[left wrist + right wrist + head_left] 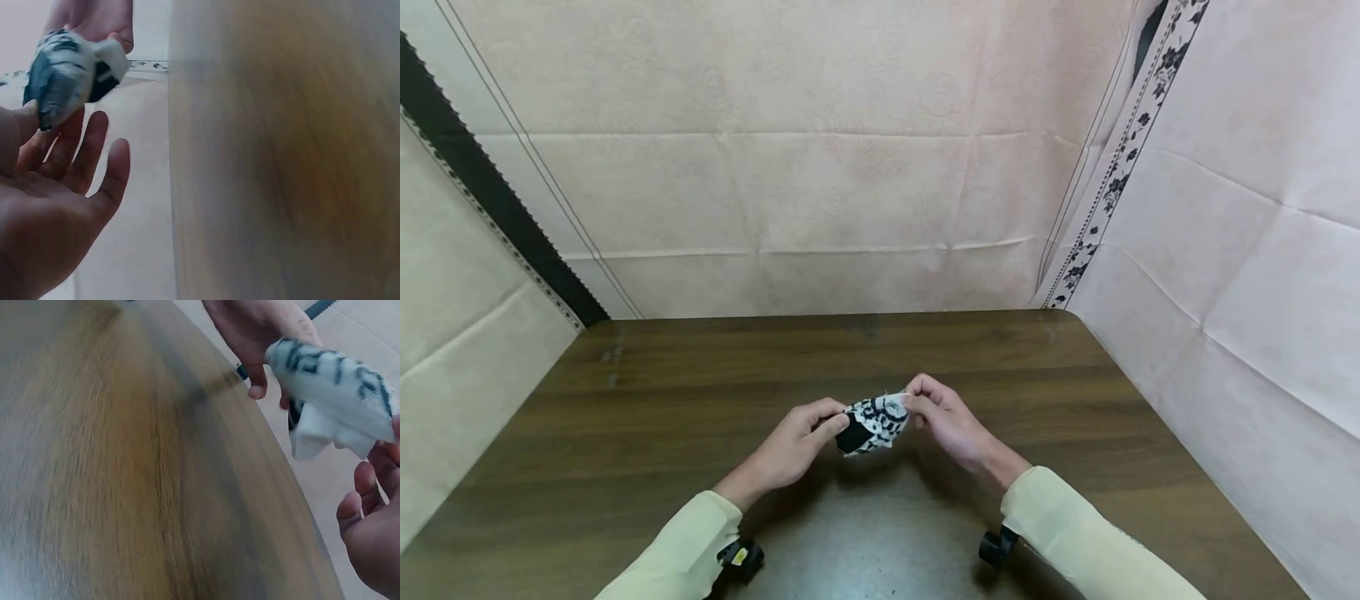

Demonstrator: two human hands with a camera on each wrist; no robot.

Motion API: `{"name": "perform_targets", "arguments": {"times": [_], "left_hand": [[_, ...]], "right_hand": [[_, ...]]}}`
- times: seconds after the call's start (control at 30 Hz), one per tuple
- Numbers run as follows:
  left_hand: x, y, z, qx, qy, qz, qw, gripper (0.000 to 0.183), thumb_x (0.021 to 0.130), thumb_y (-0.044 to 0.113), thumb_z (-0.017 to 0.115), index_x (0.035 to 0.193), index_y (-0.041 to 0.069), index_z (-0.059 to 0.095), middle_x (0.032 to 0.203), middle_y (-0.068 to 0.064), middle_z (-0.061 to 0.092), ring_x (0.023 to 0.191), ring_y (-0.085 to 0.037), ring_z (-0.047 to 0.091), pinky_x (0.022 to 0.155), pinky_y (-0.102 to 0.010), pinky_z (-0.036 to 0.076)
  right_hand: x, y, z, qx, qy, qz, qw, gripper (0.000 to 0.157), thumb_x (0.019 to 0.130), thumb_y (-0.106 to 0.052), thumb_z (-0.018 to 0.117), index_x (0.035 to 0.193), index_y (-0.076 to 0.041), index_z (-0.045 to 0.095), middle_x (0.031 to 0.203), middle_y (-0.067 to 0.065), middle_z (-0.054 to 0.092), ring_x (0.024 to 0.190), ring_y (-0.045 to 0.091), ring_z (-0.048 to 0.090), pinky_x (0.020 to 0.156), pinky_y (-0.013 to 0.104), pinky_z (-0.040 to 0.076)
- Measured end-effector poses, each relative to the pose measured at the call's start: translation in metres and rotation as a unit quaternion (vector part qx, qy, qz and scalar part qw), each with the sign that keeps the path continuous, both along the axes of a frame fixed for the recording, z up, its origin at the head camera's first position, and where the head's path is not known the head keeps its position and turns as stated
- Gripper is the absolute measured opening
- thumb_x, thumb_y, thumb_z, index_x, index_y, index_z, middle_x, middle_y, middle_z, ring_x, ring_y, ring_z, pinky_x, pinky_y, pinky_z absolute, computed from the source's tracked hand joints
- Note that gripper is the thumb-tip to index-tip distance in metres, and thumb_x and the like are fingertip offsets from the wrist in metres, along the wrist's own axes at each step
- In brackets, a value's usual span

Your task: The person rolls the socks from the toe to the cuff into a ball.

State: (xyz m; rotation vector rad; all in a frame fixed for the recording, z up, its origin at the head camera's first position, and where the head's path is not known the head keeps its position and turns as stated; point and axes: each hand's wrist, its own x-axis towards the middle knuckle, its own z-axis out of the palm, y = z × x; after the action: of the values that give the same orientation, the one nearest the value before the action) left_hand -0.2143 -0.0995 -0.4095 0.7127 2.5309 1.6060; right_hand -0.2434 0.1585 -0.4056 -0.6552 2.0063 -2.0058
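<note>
A small folded piece of cloth (876,421) with a black-and-white printed pattern is held up above the table, between both hands. My left hand (793,447) pinches its left end, by a plain black patch, between thumb and fingers. At the upper right corner, the right hand (955,429) grips the cloth by thumb and fingertips. In the left wrist view the cloth (62,75) is blurred, with the left hand's other fingers spread loosely below it. The right wrist view shows the cloth's (337,394) white underside hanging in a loose flap.
Below the hands lies a brown wood-grain table (685,375) with a shiny patch near its front. Pale fabric sheets (850,192) hang behind and at both sides, with a floral border (1112,183) at right. A small black device (741,557) is strapped on each wrist.
</note>
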Motion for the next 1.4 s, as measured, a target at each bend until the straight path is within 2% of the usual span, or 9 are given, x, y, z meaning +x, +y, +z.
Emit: {"name": "perform_targets", "arguments": {"times": [0.17, 0.3, 0.4, 0.57, 0.73, 0.9, 1.03, 1.2, 1.4], "left_hand": [[0.000, 0.002, 0.004, 0.028, -0.022, 0.015, 0.9992, 0.022, 0.104, 0.024, 0.057, 0.117, 0.009, 0.068, 0.105, -0.005, 0.067, 0.092, -0.021, 0.061, 0.085, -0.050, 0.052], [0.001, 0.004, 0.004, 0.021, -0.007, 0.024, 0.9995, 0.021, 0.103, 0.022, 0.059, 0.116, 0.009, 0.068, 0.105, -0.005, 0.067, 0.090, -0.020, 0.061, 0.083, -0.046, 0.053], [0.003, 0.005, 0.004, 0.009, 0.007, 0.029, 0.9995, 0.020, 0.102, 0.022, 0.061, 0.116, 0.010, 0.068, 0.106, -0.004, 0.067, 0.091, -0.018, 0.061, 0.084, -0.040, 0.053], [0.004, 0.006, 0.004, 0.005, 0.010, 0.027, 0.9996, 0.016, 0.100, 0.020, 0.063, 0.113, 0.012, 0.070, 0.108, -0.002, 0.066, 0.096, -0.018, 0.060, 0.086, -0.037, 0.051], [0.003, 0.005, 0.002, -0.002, -0.004, 0.022, 0.9997, 0.012, 0.100, 0.018, 0.064, 0.110, 0.015, 0.070, 0.107, 0.000, 0.066, 0.097, -0.021, 0.060, 0.087, -0.040, 0.049], [0.001, 0.006, 0.002, -0.021, -0.020, 0.022, 0.9993, 0.013, 0.101, 0.020, 0.063, 0.112, 0.016, 0.069, 0.106, 0.000, 0.065, 0.095, -0.023, 0.059, 0.084, -0.038, 0.049], [0.000, 0.006, 0.001, -0.038, -0.003, 0.009, 0.9992, 0.014, 0.102, 0.022, 0.061, 0.111, 0.016, 0.069, 0.108, -0.001, 0.064, 0.096, -0.021, 0.056, 0.083, -0.038, 0.048], [-0.001, 0.006, -0.001, -0.051, 0.037, -0.003, 0.9980, 0.010, 0.102, 0.022, 0.061, 0.104, 0.019, 0.070, 0.110, 0.003, 0.063, 0.101, -0.018, 0.055, 0.086, -0.038, 0.048], [-0.001, 0.004, -0.003, -0.044, 0.046, 0.003, 0.9979, 0.012, 0.103, 0.023, 0.059, 0.099, 0.020, 0.070, 0.110, 0.003, 0.060, 0.102, -0.017, 0.054, 0.087, -0.036, 0.048]], "right_hand": [[0.000, 0.005, 0.006, 0.083, 0.082, -0.029, 0.993, 0.012, 0.106, -0.012, 0.053, 0.102, -0.002, 0.057, 0.095, 0.022, 0.055, 0.082, 0.042, 0.050, 0.071, 0.034, 0.047], [0.004, 0.005, 0.014, 0.167, 0.084, -0.056, 0.981, 0.009, 0.105, -0.015, 0.055, 0.103, -0.009, 0.060, 0.094, 0.018, 0.059, 0.077, 0.037, 0.059, 0.061, 0.033, 0.050], [0.005, 0.004, 0.017, 0.187, 0.056, -0.054, 0.979, 0.008, 0.105, -0.016, 0.055, 0.106, -0.009, 0.060, 0.091, 0.018, 0.063, 0.071, 0.029, 0.065, 0.055, 0.035, 0.052], [0.005, 0.002, 0.015, 0.120, -0.029, -0.050, 0.991, 0.009, 0.105, -0.011, 0.055, 0.108, -0.002, 0.056, 0.094, 0.016, 0.070, 0.075, 0.029, 0.070, 0.054, 0.032, 0.053], [0.006, 0.001, 0.007, 0.016, -0.096, -0.059, 0.993, 0.012, 0.104, -0.013, 0.057, 0.106, -0.002, 0.052, 0.092, 0.011, 0.071, 0.075, 0.025, 0.067, 0.053, 0.026, 0.047], [0.009, -0.005, 0.001, -0.123, -0.140, -0.038, 0.982, 0.014, 0.103, -0.015, 0.058, 0.105, -0.005, 0.048, 0.073, 0.004, 0.059, 0.060, 0.011, 0.054, 0.048, 0.020, 0.038], [0.012, -0.009, 0.001, -0.193, -0.176, -0.008, 0.965, 0.006, 0.107, -0.015, 0.049, 0.102, -0.012, 0.049, 0.069, 0.000, 0.049, 0.053, 0.007, 0.043, 0.045, 0.017, 0.033], [0.013, -0.011, 0.002, -0.220, -0.227, 0.013, 0.949, 0.012, 0.110, -0.015, 0.040, 0.101, -0.016, 0.049, 0.078, -0.002, 0.041, 0.053, 0.006, 0.034, 0.046, 0.017, 0.029], [0.008, -0.008, 0.000, -0.185, -0.220, 0.039, 0.957, 0.008, 0.109, -0.015, 0.041, 0.106, -0.017, 0.048, 0.081, -0.001, 0.044, 0.060, 0.009, 0.034, 0.049, 0.019, 0.029]]}}
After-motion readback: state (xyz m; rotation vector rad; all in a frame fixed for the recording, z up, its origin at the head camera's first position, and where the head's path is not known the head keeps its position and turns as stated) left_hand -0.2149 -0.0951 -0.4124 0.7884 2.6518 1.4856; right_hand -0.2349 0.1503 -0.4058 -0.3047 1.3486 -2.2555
